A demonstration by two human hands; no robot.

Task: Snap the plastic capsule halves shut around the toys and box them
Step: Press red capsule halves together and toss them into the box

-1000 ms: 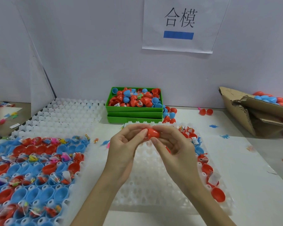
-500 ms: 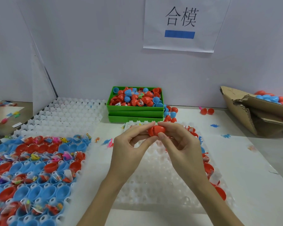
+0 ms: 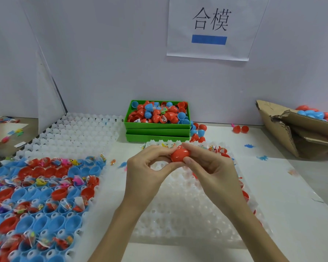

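A red capsule (image 3: pixel 180 155) is held in mid-air between both hands, above the near white holder tray (image 3: pixel 187 214). My left hand (image 3: pixel 148 173) pinches its left side with thumb and fingers. My right hand (image 3: pixel 210 167) grips its right side, thumb underneath. The capsule's seam is hidden by the fingers. Behind it stands a green box (image 3: pixel 157 127) heaped with red and blue capsules. To the left lies a tray (image 3: pixel 95 201) of blue and red open halves (image 3: pixel 36 195) holding bagged toys.
A torn cardboard box (image 3: pixel 292 133) with capsules stands at the right. Loose red and blue capsules (image 3: pixel 198 132) lie by the green box. More red halves line the near tray's right edge (image 3: pixel 245 195). An empty white tray (image 3: pixel 74 131) lies at back left. Small toys (image 3: pixel 262 157) dot the table.
Both hands have lifted the red capsule slightly and shifted their fingers round it; it stays pressed between them over the near tray.
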